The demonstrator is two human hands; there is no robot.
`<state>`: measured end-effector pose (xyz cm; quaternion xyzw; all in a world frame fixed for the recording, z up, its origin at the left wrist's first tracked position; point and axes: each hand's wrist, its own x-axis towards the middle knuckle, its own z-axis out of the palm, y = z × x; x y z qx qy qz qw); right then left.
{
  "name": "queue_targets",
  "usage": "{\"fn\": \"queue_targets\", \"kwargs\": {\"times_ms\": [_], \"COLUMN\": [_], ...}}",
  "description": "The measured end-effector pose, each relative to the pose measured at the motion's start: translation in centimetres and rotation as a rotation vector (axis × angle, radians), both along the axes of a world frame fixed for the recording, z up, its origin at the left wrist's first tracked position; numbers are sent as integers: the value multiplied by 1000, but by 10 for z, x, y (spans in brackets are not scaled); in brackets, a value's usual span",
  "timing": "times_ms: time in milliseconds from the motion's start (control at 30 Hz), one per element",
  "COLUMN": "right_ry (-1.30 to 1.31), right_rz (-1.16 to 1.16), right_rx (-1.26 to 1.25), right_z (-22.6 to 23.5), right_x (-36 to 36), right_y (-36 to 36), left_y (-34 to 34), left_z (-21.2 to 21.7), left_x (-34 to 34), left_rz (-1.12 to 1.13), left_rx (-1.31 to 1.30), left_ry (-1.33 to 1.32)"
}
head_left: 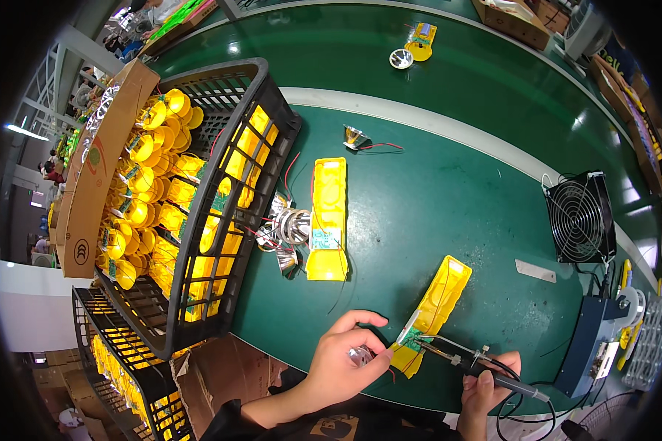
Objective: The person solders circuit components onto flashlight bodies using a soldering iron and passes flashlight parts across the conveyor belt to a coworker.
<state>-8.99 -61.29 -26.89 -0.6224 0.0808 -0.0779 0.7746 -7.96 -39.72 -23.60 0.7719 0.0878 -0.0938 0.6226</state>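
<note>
My left hand (346,364) is curled around a small shiny reflector cup (360,356), with its fingertips at the edge of a yellow plastic housing (443,288). That housing lies slanted on the green bench and carries a small green circuit board (413,338) with thin wires. My right hand (485,389) grips a soldering iron (518,384) that has a thin feed tube alongside; its tip meets the board or hovers just over it, I cannot tell which. A second yellow housing (329,195) with a board lies farther left, beside several silver reflectors (293,226).
A black crate (224,198) full of yellow housings stands at the left, a cardboard sheet (88,176) along it. At right are a black fan (579,217), a blue box-shaped unit (585,345) and a metal strip (535,270). A loose reflector (354,137) lies near the bench's far edge.
</note>
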Motion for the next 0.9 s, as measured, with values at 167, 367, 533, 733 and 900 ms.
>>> {"fn": "queue_targets", "kwargs": {"times_ms": [167,367,533,733,900], "right_ry": [4,-2,8,6,16], "right_rz": [-4,-10,-21,-27,-3], "right_rx": [-5,-7,-60,-65,-35], "right_z": [1,2,3,3,1], "right_x": [0,0,1,1,-2], "right_y": [1,3,4,4,1], "left_y": [-3,-3,-2,-1,-1], "left_z": [-1,-2,-1,0,0], "left_x": [1,0,1,2,2], "left_rz": [14,18,0,-2,-8], "left_rx": [8,8,-21,-45,-47], "left_ry": [-12,-22,1,18,12]}}
